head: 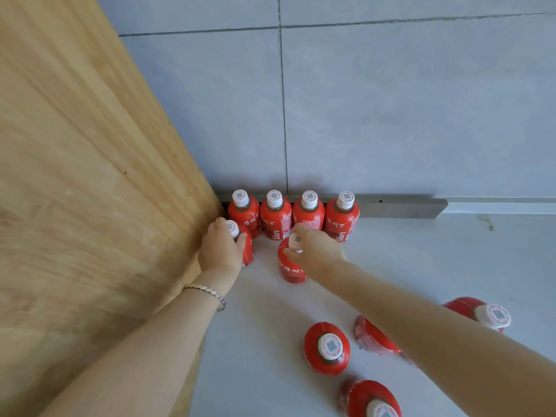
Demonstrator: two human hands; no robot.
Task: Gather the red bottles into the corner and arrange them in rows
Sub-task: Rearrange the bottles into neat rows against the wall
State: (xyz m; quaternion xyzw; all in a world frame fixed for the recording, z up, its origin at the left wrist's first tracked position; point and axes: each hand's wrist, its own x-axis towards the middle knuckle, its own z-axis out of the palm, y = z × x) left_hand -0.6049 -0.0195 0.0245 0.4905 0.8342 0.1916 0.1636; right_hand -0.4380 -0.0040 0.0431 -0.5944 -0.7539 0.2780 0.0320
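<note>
Several red bottles with white caps stand in a row (291, 213) against the grey wall, starting at the corner by the wooden panel. In front of that row, my left hand (221, 249) grips the top of a red bottle (248, 251) right beside the panel. My right hand (314, 248) holds the cap of another red bottle (290, 266) standing a little apart from the row. Several more red bottles stand loose on the floor nearer to me: one (326, 347) in the middle, one (371, 335) partly hidden under my right forearm, one (478, 313) at the right, one (371, 400) at the bottom edge.
A tall wooden panel (90, 176) fills the left side and forms the corner with the grey tiled wall (391, 115). A grey metal strip (400, 206) runs along the wall's base. The floor (421, 260) is pale grey.
</note>
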